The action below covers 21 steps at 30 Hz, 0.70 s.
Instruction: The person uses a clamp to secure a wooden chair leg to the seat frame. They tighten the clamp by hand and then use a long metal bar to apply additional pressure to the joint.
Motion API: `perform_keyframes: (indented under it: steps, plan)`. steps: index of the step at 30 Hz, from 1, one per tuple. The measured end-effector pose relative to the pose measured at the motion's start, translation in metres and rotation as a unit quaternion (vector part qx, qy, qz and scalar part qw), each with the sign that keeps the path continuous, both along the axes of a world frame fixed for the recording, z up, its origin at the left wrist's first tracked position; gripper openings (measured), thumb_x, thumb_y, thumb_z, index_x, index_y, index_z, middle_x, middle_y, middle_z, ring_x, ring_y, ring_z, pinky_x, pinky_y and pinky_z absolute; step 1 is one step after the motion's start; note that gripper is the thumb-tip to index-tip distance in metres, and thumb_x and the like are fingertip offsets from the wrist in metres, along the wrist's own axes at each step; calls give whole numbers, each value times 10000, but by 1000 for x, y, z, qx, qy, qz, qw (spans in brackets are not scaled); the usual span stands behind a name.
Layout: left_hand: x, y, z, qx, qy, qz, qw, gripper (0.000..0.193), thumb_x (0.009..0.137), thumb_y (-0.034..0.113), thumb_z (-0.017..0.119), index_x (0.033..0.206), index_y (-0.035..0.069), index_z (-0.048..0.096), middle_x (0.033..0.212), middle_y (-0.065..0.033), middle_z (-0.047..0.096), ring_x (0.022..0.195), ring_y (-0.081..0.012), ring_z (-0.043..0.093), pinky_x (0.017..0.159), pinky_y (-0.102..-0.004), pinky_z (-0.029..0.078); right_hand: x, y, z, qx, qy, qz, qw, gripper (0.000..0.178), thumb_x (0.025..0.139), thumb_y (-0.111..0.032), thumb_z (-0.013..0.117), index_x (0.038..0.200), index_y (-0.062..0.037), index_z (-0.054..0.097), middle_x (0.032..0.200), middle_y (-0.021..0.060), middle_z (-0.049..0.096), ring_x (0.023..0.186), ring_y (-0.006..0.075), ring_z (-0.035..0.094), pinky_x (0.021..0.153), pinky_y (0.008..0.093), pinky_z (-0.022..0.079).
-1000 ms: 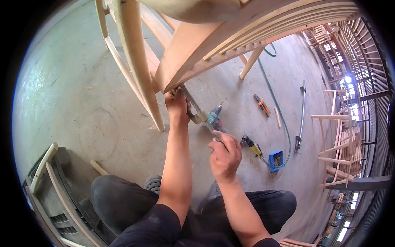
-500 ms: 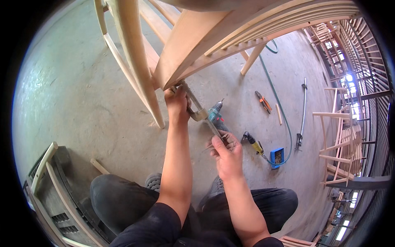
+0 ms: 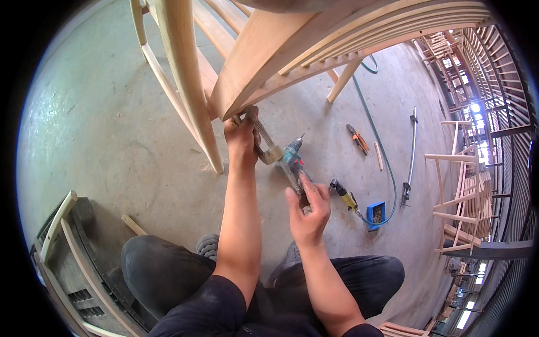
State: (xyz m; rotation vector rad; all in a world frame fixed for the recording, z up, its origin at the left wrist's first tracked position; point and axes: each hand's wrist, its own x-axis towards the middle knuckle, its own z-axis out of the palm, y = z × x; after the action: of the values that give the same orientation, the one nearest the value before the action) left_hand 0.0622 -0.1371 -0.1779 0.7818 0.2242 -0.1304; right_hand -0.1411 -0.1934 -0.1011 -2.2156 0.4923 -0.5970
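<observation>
Clamp (image 3: 273, 154) held beneath a wooden corner

The metal clamp sits just below the near corner of the wooden frame (image 3: 255, 67). The left hand (image 3: 241, 140) wraps its fingers round the clamp's far part, seemingly to steady its weight. The right hand (image 3: 310, 213) curls narrowly about the screw's near end, a spot that suits turning; whether it grips, I cannot tell. Drill (image 3: 293, 153) and pliers (image 3: 357, 140) lie rightward on the floor (image 3: 112, 129), apparently for easy reach.

The wooden frame (image 3: 258, 56) bars the far side, its near leg (image 3: 190, 84) the left; past that leg, the floor (image 3: 101, 135) leaves wide passage. The clamp (image 3: 273, 155) spans the space between left hand (image 3: 241, 140) and right hand (image 3: 310, 213). Rightward, drill (image 3: 292, 151), yellow tool (image 3: 349, 200) and blue box (image 3: 370, 215) obstruct; a gap separates drill from pliers (image 3: 357, 140).
</observation>
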Motion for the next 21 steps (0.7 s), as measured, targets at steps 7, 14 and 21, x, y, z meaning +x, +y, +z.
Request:
perform_keyframes:
  steps: [7,14,21]
  plan:
    - [0,2,-5,-10,31,0,999,373,1026,426,583,972,62,526,587,20,406,415,-83,384,358,-243,315,17,4,15,535,-89,-93,835,346,961,-67,671,1257,92,586,1061,139,684,879,210,697,755,319,574]
    - [-1,-4,8,-40,84,0,996,369,1024,435,583,948,79,520,581,15,395,411,-105,394,353,-273,320,12,0,10,304,-76,-58,948,330,996,-72,611,1291,61,546,998,157,705,843,215,715,721,325,605]
    - [0,-2,3,-28,105,6,994,405,1000,479,606,962,84,524,580,9,402,386,-110,381,348,-271,315,15,-18,23,557,-34,-69,827,315,1043,-157,546,1288,42,557,998,129,701,813,206,709,694,346,624]
